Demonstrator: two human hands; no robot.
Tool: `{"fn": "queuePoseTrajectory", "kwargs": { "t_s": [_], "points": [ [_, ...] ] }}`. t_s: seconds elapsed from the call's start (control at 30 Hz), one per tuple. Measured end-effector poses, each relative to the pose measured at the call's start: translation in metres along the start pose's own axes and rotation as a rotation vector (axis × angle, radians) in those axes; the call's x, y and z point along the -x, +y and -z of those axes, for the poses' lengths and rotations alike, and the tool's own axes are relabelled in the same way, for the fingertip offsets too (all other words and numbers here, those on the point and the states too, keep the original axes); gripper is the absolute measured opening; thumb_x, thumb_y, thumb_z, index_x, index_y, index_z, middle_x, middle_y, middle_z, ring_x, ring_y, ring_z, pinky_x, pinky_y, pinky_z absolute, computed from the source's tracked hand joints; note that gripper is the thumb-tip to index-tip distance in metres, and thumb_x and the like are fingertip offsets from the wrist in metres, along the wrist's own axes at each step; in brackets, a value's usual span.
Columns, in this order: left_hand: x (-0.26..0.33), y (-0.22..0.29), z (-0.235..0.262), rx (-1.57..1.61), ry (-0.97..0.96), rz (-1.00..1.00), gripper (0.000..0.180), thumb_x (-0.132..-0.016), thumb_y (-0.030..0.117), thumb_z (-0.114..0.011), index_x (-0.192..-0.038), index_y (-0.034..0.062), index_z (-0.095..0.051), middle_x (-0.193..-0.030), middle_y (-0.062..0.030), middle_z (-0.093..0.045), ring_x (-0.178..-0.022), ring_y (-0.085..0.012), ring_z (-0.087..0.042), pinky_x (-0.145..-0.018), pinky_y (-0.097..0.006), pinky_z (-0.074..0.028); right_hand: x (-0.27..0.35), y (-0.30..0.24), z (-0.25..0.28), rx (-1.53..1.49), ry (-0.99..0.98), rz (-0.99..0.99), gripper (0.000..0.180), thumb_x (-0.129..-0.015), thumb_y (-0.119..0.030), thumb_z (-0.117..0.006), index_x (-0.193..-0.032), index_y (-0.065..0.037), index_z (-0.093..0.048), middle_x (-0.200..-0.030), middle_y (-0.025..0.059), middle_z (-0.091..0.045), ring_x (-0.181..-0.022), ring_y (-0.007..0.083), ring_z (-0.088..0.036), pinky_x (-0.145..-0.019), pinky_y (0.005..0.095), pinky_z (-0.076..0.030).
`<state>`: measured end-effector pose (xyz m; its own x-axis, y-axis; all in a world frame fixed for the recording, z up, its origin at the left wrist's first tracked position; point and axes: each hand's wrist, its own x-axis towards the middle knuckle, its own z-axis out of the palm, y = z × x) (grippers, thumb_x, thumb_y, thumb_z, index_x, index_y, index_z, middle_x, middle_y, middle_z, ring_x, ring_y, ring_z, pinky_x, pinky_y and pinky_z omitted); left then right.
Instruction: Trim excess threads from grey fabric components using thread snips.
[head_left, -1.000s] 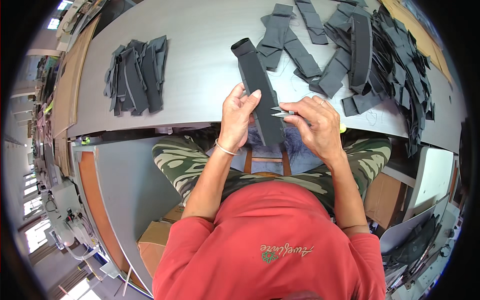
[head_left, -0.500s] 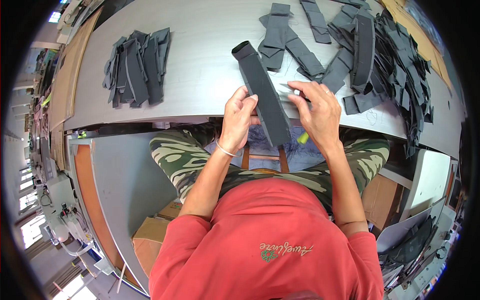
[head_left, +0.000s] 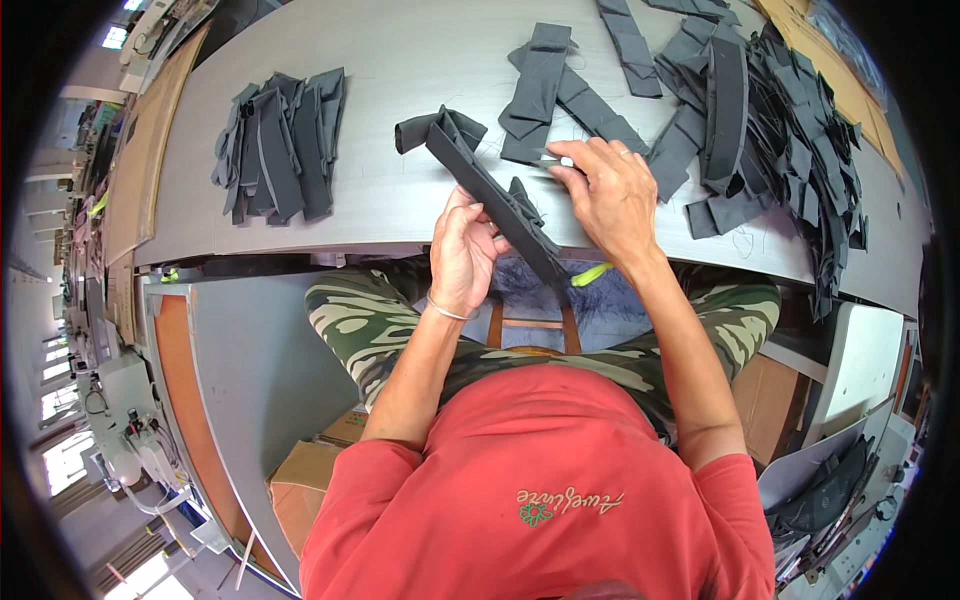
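A long dark grey fabric strip (head_left: 470,165) runs from the grey table (head_left: 400,60) down over its near edge, its far end folded over. My left hand (head_left: 462,250) grips this strip near the middle. My right hand (head_left: 605,195) rests beside it on the table edge, fingers closed on a small metal snipping tool (head_left: 548,157) with a yellow-green handle end (head_left: 590,274) showing below the wrist. The tool's tip lies close to the strip.
A neat pile of dark fabric strips (head_left: 280,140) lies at the table's left. A large loose heap of the same strips (head_left: 770,120) fills the right side. A cardboard box (head_left: 300,480) sits under the table by my left knee.
The strip's far end has folded over and the strip has slid toward the left. My right hand has moved up onto the table, away from the strip's lower part.
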<state>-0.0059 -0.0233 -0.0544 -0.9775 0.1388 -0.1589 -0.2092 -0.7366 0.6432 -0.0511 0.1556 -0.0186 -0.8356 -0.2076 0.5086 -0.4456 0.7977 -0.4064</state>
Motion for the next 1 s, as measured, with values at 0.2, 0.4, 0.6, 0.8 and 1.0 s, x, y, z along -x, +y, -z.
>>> {"fn": "queuePoseTrajectory", "kwargs": {
  "t_s": [0.2,0.4,0.6,0.8,1.0],
  "points": [
    [-0.001,-0.002,0.005,0.007,-0.022,0.000,0.030,-0.091,0.016,-0.043,-0.119,0.0067,-0.045,-0.101,-0.0119,-0.059,-0.091,-0.0215,-0.062,-0.076,-0.037,-0.055,-0.017,-0.004,-0.012,0.085,-0.007,0.103,0.019,-0.076,-0.018,-0.070,-0.094,-0.015,-0.068,-0.077,0.0010,-0.061,-0.076,0.0217,-0.057,-0.066,0.0350,-0.041],
    [0.000,-0.005,0.005,-0.006,-0.015,-0.004,0.031,-0.091,0.016,-0.043,-0.120,0.0055,-0.044,-0.100,-0.0125,-0.060,-0.087,-0.0221,-0.063,-0.075,-0.037,-0.055,-0.032,-0.002,-0.034,0.128,0.008,0.218,0.011,-0.074,-0.015,-0.065,-0.084,-0.013,-0.068,-0.072,0.0029,-0.061,-0.075,0.0218,-0.059,-0.063,0.0372,-0.040],
    [0.002,-0.002,0.000,-0.036,-0.076,0.006,0.033,-0.091,0.009,-0.048,-0.123,0.0065,-0.043,-0.105,-0.0085,-0.062,-0.090,-0.0160,-0.063,-0.074,-0.034,-0.056,-0.047,0.001,-0.037,0.147,-0.064,0.150,0.007,-0.078,-0.020,-0.064,-0.081,-0.015,-0.069,-0.073,0.0029,-0.065,-0.072,0.0228,-0.063,-0.063,0.0365,-0.045],
    [0.006,0.003,-0.003,-0.157,-0.007,0.033,0.036,-0.093,0.006,-0.052,-0.126,0.0049,-0.039,-0.104,-0.0115,-0.065,-0.085,-0.0175,-0.067,-0.069,-0.029,-0.057,-0.022,-0.002,0.020,-0.257,-0.069,-0.276,0.015,-0.082,-0.023,-0.065,-0.091,-0.013,-0.070,-0.084,0.0073,-0.069,-0.077,0.0246,-0.065,-0.067,0.0341,-0.049],
    [0.004,0.000,-0.014,-0.281,0.073,0.067,0.035,-0.093,0.007,-0.054,-0.125,0.0023,-0.039,-0.094,-0.0079,-0.064,-0.078,-0.0136,-0.064,-0.067,-0.028,-0.056,0.016,-0.008,0.027,-0.266,-0.163,-0.070,0.018,-0.079,-0.016,-0.069,-0.095,-0.011,-0.069,-0.076,0.0059,-0.063,-0.071,0.0256,-0.059,-0.066,0.0361,-0.047]
  ]
}}
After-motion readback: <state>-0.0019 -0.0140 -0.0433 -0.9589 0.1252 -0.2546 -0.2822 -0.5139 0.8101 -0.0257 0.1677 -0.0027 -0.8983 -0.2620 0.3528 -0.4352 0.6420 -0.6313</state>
